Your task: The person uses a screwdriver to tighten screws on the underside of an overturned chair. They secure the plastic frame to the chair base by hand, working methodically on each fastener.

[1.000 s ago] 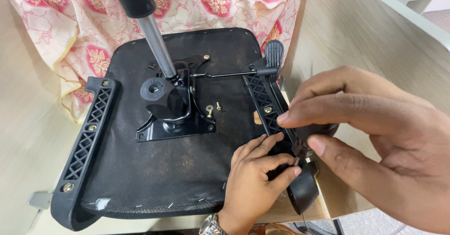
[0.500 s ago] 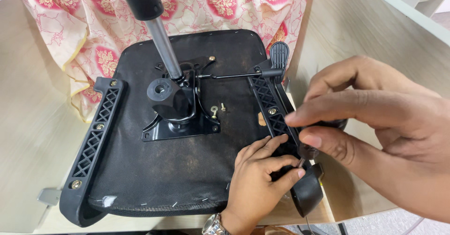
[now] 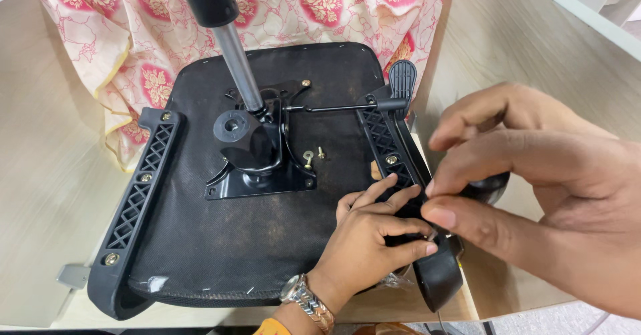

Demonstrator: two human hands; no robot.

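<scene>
An office chair seat (image 3: 267, 241) lies upside down on the table, its black underside up. A black armrest bracket (image 3: 384, 144) runs along its right edge. My left hand (image 3: 374, 241), with a wristwatch, curls its fingers over this bracket near its lower end. My right hand (image 3: 534, 195) comes in from the right, thumb and forefinger pinched around the armrest's dark pad (image 3: 487, 187) right beside my left fingertips. What lies between those fingertips is hidden. A small loose screw and washer (image 3: 312, 156) rest on the seat near the metal mechanism plate (image 3: 257, 168).
A gas cylinder (image 3: 227, 48) rises from the plate toward the camera. A second armrest bracket (image 3: 137, 201) is bolted along the left edge. A black lever (image 3: 400, 81) sticks out at the top right. Floral cloth (image 3: 133, 48) lies behind the seat, with wooden panels on both sides.
Both hands stay on the right armrest at nearly the same spot. My right fingers have closed slightly toward my left fingertips.
</scene>
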